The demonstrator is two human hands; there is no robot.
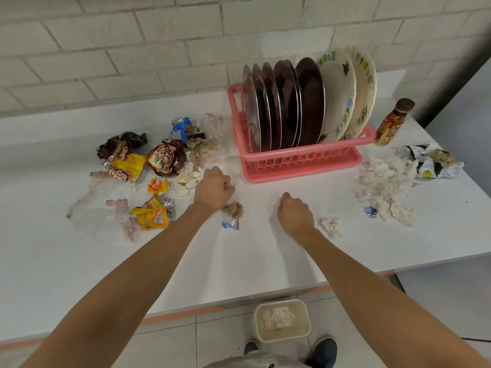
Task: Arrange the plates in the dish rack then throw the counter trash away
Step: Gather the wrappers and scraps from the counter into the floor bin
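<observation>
Just beside the curled left hand (214, 188), toward its near side, a brown crumpled paper wad (233, 209); right hand (295, 213) farther, fist-closed, seemingly empty.

Bare counter (255, 251) open from 6 o'clock; wrappers (148, 166) crowd 10, dish rack (300, 160) blocks 12, tissue scraps (385, 187) clutter 2.

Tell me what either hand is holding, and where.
Cannot tell: left hand and right hand are both curled knuckles-up over the counter; nothing visible in either grip.
</observation>
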